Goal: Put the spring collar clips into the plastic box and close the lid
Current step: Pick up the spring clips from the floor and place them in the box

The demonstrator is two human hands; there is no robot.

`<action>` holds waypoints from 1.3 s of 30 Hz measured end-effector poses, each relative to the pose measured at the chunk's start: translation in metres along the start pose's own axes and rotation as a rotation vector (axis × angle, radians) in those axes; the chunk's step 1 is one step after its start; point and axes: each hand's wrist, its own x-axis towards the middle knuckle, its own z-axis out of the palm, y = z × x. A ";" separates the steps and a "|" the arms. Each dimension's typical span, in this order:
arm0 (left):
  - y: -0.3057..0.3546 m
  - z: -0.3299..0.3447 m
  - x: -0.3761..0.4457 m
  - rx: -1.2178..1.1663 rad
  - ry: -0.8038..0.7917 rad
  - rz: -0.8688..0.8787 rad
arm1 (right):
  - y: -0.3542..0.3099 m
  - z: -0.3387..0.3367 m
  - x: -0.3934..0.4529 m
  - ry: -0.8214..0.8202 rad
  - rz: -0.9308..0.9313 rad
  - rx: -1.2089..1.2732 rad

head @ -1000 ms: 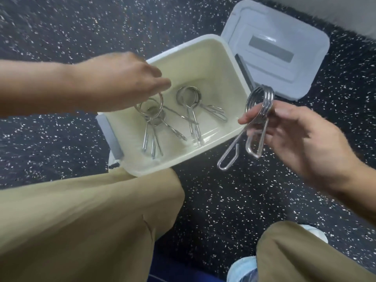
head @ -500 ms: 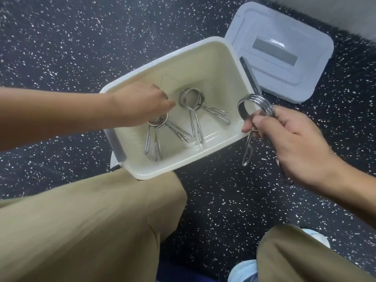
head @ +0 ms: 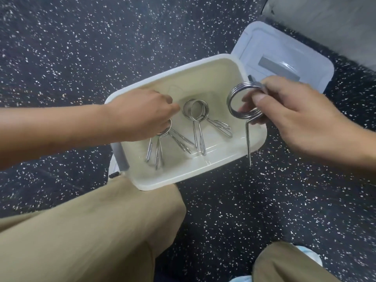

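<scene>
On the speckled dark floor [head: 234, 220], between the person's knees, the plastic box [head: 168, 181] stood open, its near corner beside the left trouser leg [head: 91, 231]. The lid [head: 284, 58] lay flat on the floor at 1 o'clock from the box, touching or just beside the far right corner of the rim; whether it was hinged there could not be determined.

Two spring collar clips were already inside. The middle clip [head: 196, 110] rested on the box floor near centre, coil toward 12 o'clock, handles pointing to 5 and 6 o'clock. The left clip [head: 157, 147] lay at 9 o'clock from it, handles fanned toward 6 o'clock.

The left hand [head: 142, 115] reached over the left rim into the box. Its fingers were curled down over the coil of the left clip. The contact was hidden under the hand, so whether it gripped the clip or only rested on it could not be told.

The right hand [head: 295, 117] grasped a third clip [head: 243, 100] by its coil, thumb and fingers closed around the wire turns. This clip hung over the right side of the box at 3 o'clock, one handle dangling past the near right rim.

Assessment: loading was well advanced. The held clip remained to be lowered into the box. No further loose clips were visible. Fitting the lid was not yet begun.
</scene>
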 end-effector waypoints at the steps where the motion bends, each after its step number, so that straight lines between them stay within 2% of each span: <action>1: 0.003 -0.004 -0.002 -0.021 0.021 -0.007 | -0.004 0.001 0.007 0.006 0.000 -0.016; 7: 0.016 -0.023 -0.022 -0.146 0.139 -0.077 | -0.017 0.027 0.053 0.043 -0.035 -0.086; 16: 0.018 -0.024 -0.037 -0.184 0.136 -0.132 | 0.006 0.092 0.078 0.042 0.151 -0.420; 19: 0.018 -0.022 -0.038 -0.186 0.132 -0.130 | 0.012 0.103 0.085 0.056 0.231 -0.435; 28: 0.019 -0.021 -0.036 -0.199 0.127 -0.142 | 0.011 0.113 0.086 0.040 0.274 -0.535; 34: 0.017 -0.025 -0.036 -0.195 0.107 -0.155 | 0.012 0.112 0.086 -0.011 0.236 -0.504; 39: 0.013 -0.028 -0.033 -0.186 0.115 -0.177 | 0.008 0.101 0.081 0.011 0.200 -0.509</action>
